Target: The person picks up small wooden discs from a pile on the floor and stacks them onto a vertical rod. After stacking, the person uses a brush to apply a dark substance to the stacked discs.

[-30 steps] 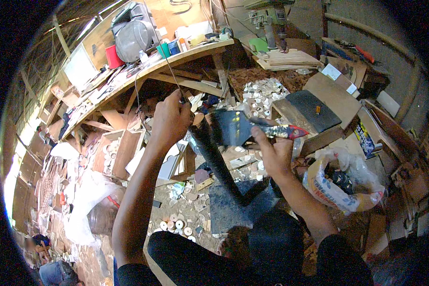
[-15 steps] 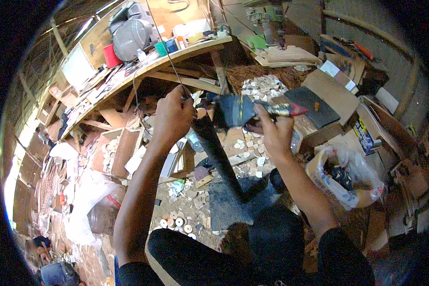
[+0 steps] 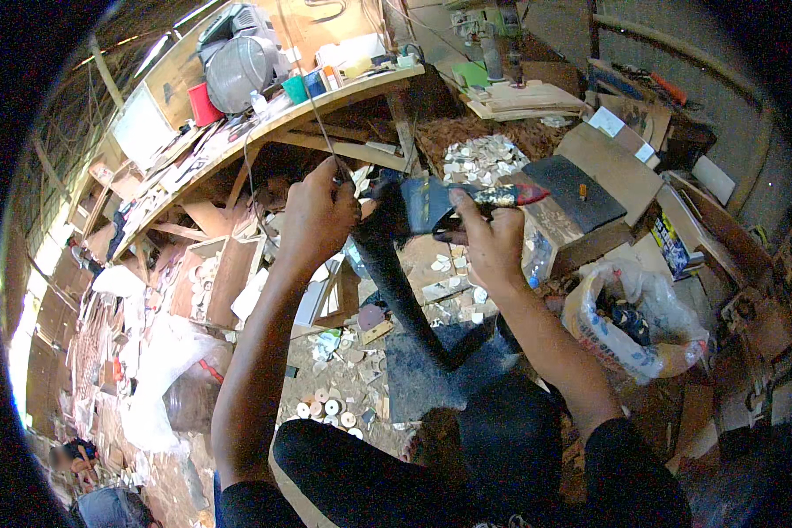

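My right hand (image 3: 497, 242) grips a wide flat paintbrush (image 3: 429, 205) by its handle, which has a red tip and paint spatters. Its dark bristle end points left, toward my left hand (image 3: 321, 207). My left hand is raised, its fingers closed in a pinch near a thin hanging cord (image 3: 319, 114). What those fingers hold is small and dark, and I cannot make it out. Below and between both hands runs a long black bent shape (image 3: 400, 290), like a tube. Its upper end meets the dark area beside the bristles, and I cannot tell whether they touch.
A curved-looking workbench (image 3: 352, 91) with cups and a large grey machine (image 3: 242, 70) spans the back. White chips (image 3: 484, 163) are heaped beyond my hands. To the right are a dark board (image 3: 576, 189) and a plastic bag (image 3: 590, 326). A person (image 3: 84, 462) sits far left.
My right hand and the paintbrush have shifted slightly left, and the brush shows less blur. My left hand stays nearly in place.
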Motion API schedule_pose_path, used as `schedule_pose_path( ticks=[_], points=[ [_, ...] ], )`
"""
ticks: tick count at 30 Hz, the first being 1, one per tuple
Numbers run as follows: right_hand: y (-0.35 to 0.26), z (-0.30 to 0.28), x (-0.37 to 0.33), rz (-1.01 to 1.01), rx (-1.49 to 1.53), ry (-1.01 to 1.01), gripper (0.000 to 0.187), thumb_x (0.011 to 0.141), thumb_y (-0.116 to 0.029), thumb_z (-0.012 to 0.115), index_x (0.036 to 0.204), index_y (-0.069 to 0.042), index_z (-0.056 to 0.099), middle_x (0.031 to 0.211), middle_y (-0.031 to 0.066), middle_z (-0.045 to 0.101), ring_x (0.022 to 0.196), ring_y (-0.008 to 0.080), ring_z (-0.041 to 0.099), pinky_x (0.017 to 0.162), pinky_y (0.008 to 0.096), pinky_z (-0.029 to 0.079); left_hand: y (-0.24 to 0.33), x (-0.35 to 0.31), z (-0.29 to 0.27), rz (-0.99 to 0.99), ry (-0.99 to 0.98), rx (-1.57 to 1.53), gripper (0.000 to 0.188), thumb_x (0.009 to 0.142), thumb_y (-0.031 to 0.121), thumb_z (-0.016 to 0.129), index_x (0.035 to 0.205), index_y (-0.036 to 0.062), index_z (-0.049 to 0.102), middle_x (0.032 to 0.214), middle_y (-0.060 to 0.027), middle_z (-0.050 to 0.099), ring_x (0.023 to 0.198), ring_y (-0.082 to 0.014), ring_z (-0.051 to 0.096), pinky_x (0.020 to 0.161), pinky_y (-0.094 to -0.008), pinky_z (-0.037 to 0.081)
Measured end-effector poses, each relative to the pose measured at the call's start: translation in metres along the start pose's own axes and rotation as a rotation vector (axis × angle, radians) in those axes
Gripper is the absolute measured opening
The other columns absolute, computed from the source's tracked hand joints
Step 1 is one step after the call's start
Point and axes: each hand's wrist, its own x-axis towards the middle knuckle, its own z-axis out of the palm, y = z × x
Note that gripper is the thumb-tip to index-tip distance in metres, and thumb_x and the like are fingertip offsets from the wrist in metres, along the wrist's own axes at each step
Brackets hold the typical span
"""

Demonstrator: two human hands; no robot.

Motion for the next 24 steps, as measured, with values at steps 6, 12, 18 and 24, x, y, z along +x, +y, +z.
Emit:
schedule_pose_path(
  ticks=[6,12,18,24],
  points=[
    [0.015,-0.005,-0.001,-0.158,0.003,-0.04,0.017,0.087,-0.014,0.066,0.094,0.002,0.062,0.083,0.0058,0.064,0.066,0.0137,0.062,0.054,0.0292,0.057,-0.004,-0.001,-0.002,-0.023,0.076,0.013,0.021,0.082,0.011,0.055,0.096,-0.0034,0.059,0.079,-0.0261,0.063,0.076,-0.0426,0.063,0.071,-0.0483,0.049],
    [0.006,-0.004,-0.016,0.036,0.252,0.093,0.017,0.088,-0.011,0.063,0.1,0.001,0.061,0.088,0.007,0.064,0.07,0.0138,0.064,0.061,0.0281,0.059,-0.002,0.0,-0.002,-0.054,0.065,0.076,0.021,0.081,0.013,0.056,0.094,-0.0032,0.059,0.083,-0.0282,0.062,0.081,-0.0453,0.061,0.075,-0.0509,0.047],
    [0.012,-0.003,-0.011,-0.027,-0.032,0.033,0.026,0.084,-0.022,0.069,0.092,0.003,0.067,0.082,0.0093,0.068,0.071,0.0181,0.064,0.069,0.0338,0.05,0.002,0.004,-0.002,-0.046,0.076,0.168,0.018,0.08,0.013,0.054,0.089,-0.0027,0.058,0.083,-0.028,0.063,0.081,-0.0448,0.061,0.077,-0.0511,0.047],
    [0.026,-0.005,-0.01,-0.382,-0.148,-0.181,0.016,0.087,-0.01,0.064,0.096,0.003,0.061,0.082,0.0074,0.064,0.066,0.0163,0.064,0.057,0.0329,0.06,0.0,0.002,-0.005,-0.051,0.067,0.163,0.018,0.08,0.013,0.055,0.089,-0.0021,0.058,0.083,-0.0277,0.063,0.081,-0.0446,0.061,0.076,-0.0521,0.046]
  ],
)
